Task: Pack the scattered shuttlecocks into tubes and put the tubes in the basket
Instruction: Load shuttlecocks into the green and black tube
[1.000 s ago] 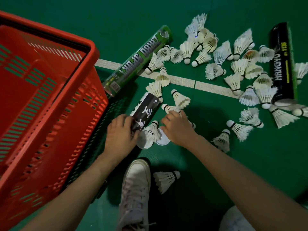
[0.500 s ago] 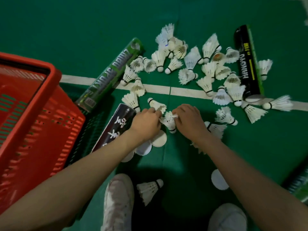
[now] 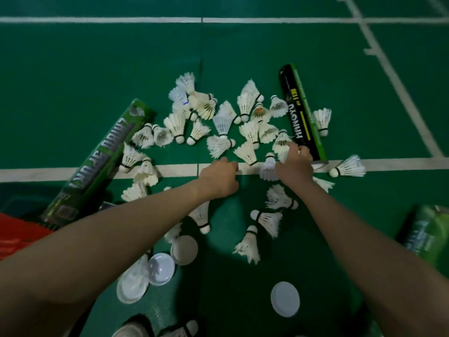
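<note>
Several white shuttlecocks lie scattered across the green floor around a white line. My right hand reaches into the heap beside the black Hangyu tube, its fingertips pinching a shuttlecock that lies against the tube. My left hand rests on the white line with its fingers curled under; what it holds is hidden. A shuttlecock sticks out from under that wrist, cork towards me. A green tube lies slanted at the left. Only a red corner of the basket shows.
Several round white tube lids lie near me: one below my left forearm and one between my arms. A second green tube is at the right edge. White court lines cross the floor.
The view has tilted up and away from the basket. Both hands moved forward from the shuttlecock they held together; the right hand now reaches to the black tube.
</note>
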`<state>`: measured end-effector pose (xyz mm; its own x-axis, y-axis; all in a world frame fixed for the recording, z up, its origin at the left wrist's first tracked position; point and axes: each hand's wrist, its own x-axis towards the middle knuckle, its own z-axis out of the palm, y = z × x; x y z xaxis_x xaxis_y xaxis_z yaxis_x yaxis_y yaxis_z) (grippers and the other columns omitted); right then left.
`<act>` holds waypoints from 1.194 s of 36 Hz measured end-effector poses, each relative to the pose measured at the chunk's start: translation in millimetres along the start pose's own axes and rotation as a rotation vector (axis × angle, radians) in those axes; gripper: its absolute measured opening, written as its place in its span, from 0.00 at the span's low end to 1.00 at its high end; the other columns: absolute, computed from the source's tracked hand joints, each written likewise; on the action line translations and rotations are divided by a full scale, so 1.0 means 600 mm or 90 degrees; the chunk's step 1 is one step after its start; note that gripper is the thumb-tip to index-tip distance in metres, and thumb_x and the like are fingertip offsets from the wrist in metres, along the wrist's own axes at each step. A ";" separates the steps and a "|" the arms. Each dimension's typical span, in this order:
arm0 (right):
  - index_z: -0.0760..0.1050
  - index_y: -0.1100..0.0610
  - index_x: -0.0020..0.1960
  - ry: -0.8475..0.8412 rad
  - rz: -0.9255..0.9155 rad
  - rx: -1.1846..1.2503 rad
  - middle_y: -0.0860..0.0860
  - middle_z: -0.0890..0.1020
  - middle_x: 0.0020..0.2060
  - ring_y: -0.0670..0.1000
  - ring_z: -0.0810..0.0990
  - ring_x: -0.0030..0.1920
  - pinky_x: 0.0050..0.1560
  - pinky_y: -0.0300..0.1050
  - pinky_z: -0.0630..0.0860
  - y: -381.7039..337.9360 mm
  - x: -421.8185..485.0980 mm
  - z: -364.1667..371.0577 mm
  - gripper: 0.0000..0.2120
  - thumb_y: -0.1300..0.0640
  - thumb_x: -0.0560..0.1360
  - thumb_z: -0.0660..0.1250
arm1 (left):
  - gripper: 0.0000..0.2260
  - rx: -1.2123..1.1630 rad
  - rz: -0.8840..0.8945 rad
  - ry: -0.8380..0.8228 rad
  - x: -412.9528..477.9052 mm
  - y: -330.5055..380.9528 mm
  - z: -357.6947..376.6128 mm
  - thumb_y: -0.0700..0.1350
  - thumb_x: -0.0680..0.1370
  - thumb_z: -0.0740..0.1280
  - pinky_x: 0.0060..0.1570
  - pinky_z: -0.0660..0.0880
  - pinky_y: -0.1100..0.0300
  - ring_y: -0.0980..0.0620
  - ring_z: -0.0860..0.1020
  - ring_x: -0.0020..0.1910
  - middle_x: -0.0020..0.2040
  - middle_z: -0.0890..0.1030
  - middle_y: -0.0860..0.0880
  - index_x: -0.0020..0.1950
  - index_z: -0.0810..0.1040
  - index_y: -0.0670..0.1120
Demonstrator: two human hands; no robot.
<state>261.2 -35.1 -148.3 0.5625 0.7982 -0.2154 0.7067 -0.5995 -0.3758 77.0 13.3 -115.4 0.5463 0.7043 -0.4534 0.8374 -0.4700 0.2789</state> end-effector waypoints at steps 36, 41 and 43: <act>0.72 0.55 0.56 0.010 0.077 0.706 0.48 0.78 0.44 0.48 0.79 0.41 0.41 0.41 0.76 -0.008 -0.037 -0.074 0.13 0.50 0.75 0.66 | 0.31 -0.174 0.121 0.229 0.000 0.063 -0.009 0.42 0.76 0.67 0.73 0.57 0.51 0.43 0.54 0.74 0.75 0.56 0.41 0.76 0.57 0.43; 0.70 0.55 0.53 -0.028 0.033 0.736 0.49 0.76 0.41 0.47 0.77 0.38 0.34 0.39 0.74 -0.028 -0.074 -0.086 0.11 0.49 0.76 0.63 | 0.42 0.034 0.159 0.374 -0.032 0.049 -0.051 0.43 0.71 0.71 0.74 0.46 0.41 0.41 0.46 0.77 0.78 0.49 0.41 0.78 0.49 0.47; 0.69 0.57 0.55 -0.055 0.050 0.754 0.53 0.77 0.46 0.51 0.79 0.43 0.40 0.47 0.77 -0.030 -0.084 -0.087 0.19 0.44 0.72 0.63 | 0.41 0.103 0.138 0.376 -0.041 0.036 -0.062 0.44 0.72 0.70 0.73 0.39 0.39 0.41 0.43 0.77 0.78 0.49 0.42 0.78 0.49 0.49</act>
<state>242.2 -67.7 -83.4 0.5237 0.7903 -0.3180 -0.1896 -0.2558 -0.9480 82.3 5.7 -66.6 0.6585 0.7369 0.1530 0.7193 -0.6760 0.1601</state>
